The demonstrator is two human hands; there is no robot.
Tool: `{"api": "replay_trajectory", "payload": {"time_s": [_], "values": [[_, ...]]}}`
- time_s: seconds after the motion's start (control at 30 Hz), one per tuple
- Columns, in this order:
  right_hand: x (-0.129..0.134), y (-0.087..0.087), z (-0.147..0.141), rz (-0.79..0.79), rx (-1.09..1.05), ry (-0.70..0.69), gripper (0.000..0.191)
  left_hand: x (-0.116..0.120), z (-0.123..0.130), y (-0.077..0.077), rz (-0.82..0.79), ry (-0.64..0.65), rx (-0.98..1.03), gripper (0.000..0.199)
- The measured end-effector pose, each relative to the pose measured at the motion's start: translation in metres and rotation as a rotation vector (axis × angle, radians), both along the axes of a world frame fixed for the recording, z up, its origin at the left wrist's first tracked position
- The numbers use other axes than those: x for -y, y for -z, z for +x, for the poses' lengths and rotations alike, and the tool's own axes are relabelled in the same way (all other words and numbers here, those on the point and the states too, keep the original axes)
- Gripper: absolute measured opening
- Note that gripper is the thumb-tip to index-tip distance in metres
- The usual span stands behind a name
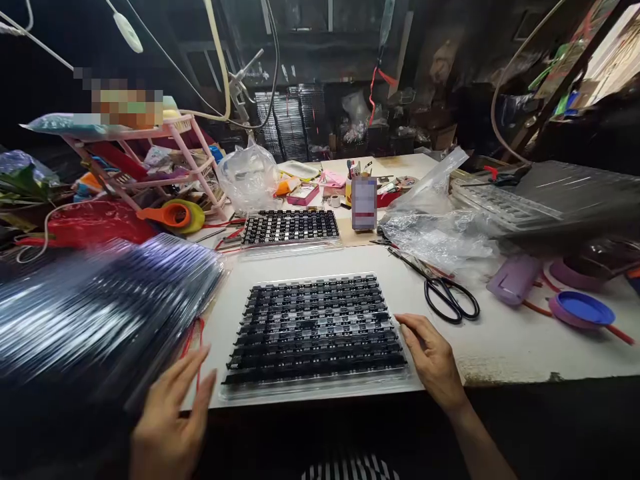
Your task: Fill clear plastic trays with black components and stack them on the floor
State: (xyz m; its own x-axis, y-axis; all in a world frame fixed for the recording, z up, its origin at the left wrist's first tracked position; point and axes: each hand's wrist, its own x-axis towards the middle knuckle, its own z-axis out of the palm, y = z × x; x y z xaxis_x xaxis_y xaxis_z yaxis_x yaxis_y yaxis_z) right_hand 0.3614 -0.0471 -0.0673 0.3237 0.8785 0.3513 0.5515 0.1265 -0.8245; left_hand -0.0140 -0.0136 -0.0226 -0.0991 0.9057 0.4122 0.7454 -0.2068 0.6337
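Note:
A clear plastic tray (pixel 320 387) filled with rows of small black parts (pixel 320 323) lies flat near the front edge of the white table. My right hand (pixel 431 357) is at the tray's right edge, with thumb and fingers around that rim. To the left of the tray's front corner, my left hand (pixel 175 407) has its fingers spread and nothing in them. Farther back is a second tray of black parts (pixel 291 227). At the left, a stack of trays (pixel 100 307) looks blurred.
Black-handled scissors (pixel 450 300) lie right of the tray, near a purple case (pixel 514 279) and a blue-and-purple dish (pixel 583 309). Clear plastic bags (pixel 440 240) are piled behind. A phone (pixel 364 203) stands upright at the back; a pink rack (pixel 193 157) is at the left.

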Motion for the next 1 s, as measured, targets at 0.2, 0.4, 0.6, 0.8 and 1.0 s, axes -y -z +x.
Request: {"api": "replay_trajectory", "payload": {"time_s": [0.2,0.4,0.6,0.8,1.0], "values": [[0.007,0.003,-0.005,-0.027,0.119,0.105,0.027,-0.005,0.020,0.032,-0.210,0.038,0.070,0.050],[0.008,-0.002,-0.010,-0.108,0.118,0.165,0.034,-0.009,0.017,0.031,-0.205,0.011,0.252,0.043],[0.006,-0.004,-0.010,-0.135,0.165,0.185,0.036,-0.008,0.017,0.030,-0.232,0.013,0.311,0.042],[0.012,-0.011,-0.012,-0.174,0.152,0.199,0.039,-0.005,0.030,0.024,-0.287,-0.109,0.526,0.046],[0.014,-0.012,-0.014,-0.160,0.178,0.234,0.039,-0.008,0.034,0.024,-0.235,-0.131,0.484,0.050]]}}
